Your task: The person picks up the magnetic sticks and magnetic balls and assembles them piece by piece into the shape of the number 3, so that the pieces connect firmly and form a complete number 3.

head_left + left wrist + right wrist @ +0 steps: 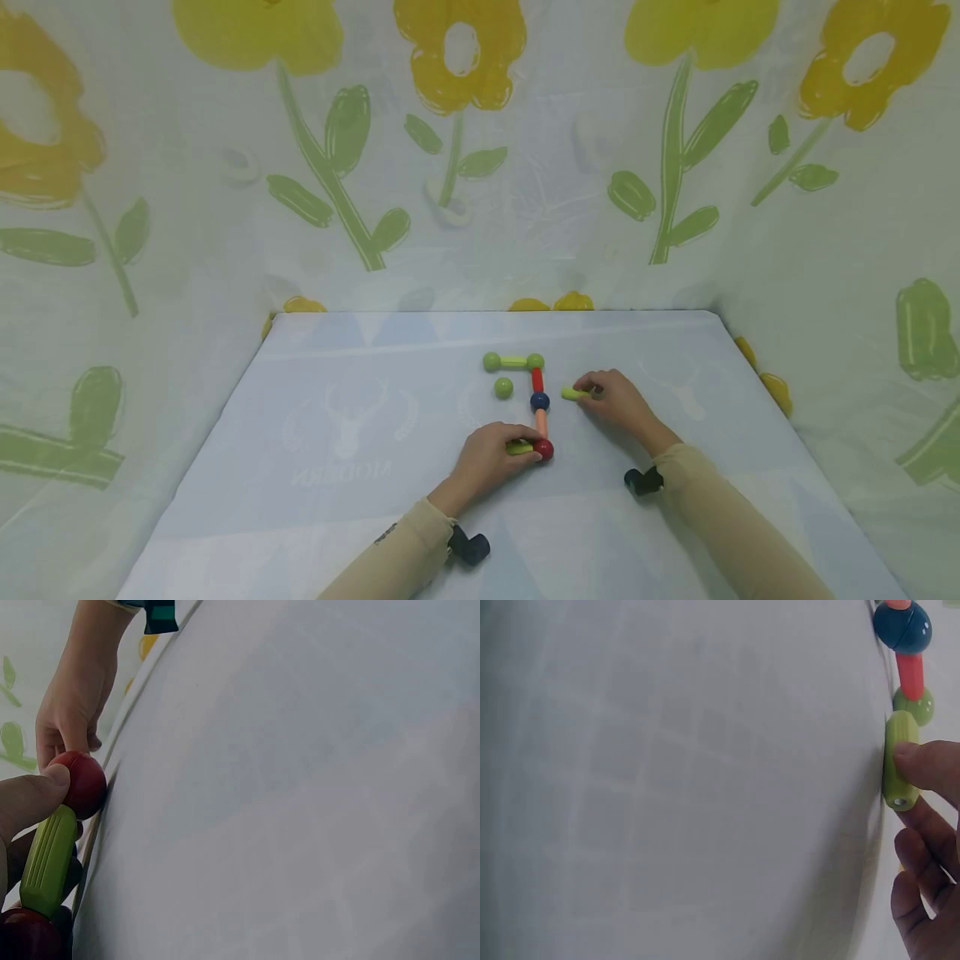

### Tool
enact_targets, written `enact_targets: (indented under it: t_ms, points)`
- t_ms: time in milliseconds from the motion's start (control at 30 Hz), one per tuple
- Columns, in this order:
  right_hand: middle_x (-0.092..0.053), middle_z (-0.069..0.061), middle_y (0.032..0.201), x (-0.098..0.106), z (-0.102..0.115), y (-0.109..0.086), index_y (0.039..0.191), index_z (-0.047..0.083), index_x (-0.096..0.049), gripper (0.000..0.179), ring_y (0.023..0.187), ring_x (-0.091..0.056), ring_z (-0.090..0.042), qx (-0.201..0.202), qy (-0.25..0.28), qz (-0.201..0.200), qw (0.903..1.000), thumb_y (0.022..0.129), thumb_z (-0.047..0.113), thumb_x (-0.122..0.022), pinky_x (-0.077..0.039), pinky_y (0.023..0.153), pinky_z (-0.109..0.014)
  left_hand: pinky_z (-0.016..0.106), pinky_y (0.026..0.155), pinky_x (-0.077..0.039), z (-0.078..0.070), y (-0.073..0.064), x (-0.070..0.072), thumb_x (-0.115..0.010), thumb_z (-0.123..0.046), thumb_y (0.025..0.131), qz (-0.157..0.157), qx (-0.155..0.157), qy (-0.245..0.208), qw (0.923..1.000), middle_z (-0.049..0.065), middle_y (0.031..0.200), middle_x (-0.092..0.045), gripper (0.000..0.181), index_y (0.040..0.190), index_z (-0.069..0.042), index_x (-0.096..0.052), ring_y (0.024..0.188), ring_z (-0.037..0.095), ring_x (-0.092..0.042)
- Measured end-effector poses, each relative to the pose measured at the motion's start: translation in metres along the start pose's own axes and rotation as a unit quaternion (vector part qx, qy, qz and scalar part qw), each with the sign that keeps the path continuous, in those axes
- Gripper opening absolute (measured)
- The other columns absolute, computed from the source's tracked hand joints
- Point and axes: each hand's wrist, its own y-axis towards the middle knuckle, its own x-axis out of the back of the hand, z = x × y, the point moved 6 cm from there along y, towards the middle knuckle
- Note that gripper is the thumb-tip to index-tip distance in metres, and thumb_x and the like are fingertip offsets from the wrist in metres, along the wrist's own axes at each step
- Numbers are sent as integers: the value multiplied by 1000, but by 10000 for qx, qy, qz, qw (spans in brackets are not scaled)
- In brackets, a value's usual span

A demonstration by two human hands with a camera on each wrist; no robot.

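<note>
My left hand [491, 457] grips a yellow-green toy rod [49, 862], its thumb against the red ball [84, 786] at one end. A second red ball [30, 936] caps the rod's other end in the left wrist view; the hand hides it in the head view. From the first red ball, a chain runs away through a salmon rod [542, 423], blue ball [540, 402], red rod [537, 381] and green ball [535, 361]. Right of the chain, my right hand [617, 402] pinches a loose yellow-green rod [901, 765] between thumb and fingers, its holed end facing the camera.
At the chain's far end, another yellow-green rod [513, 362] leads left to a green ball [491, 361]. A loose green ball [503, 388] lies left of the red rod. The pale cloth-covered table [247, 467] meets flower-print curtains [540, 208] at its back and sides.
</note>
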Motion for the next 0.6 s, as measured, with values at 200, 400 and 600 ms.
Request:
enact_targets:
  t_ms: [200,400,600]
  points:
    - [-68,-3,105,1,8,-2,110,12,-74,19,101,-59,-25,230,-18,-206,9995,92,16,-76,-51,88,-45,26,81,-49,0,0,1,-80,-36,89,-1,-3,20,10000,-14,102,-72,28,116,-28,-77,87,5,-58]
    - [-70,1,106,1,30,2,110,14,-75,19,100,-57,-22,704,241,-280,9968,92,18,-76,-49,86,-42,27,81,-49,1,1,0,-81,-35,88,-6,-24,17,10000,-15,101,-72,28,115,-29,-77,88,4,-58]
    - [-70,5,103,-5,58,5,106,17,-76,15,98,-57,-19,1213,428,-202,9915,91,18,-77,-48,86,-41,26,80,-49,0,0,1,-81,-35,88,-101,-125,15,9999,-15,102,-72,27,114,-29,-78,88,3,-59]
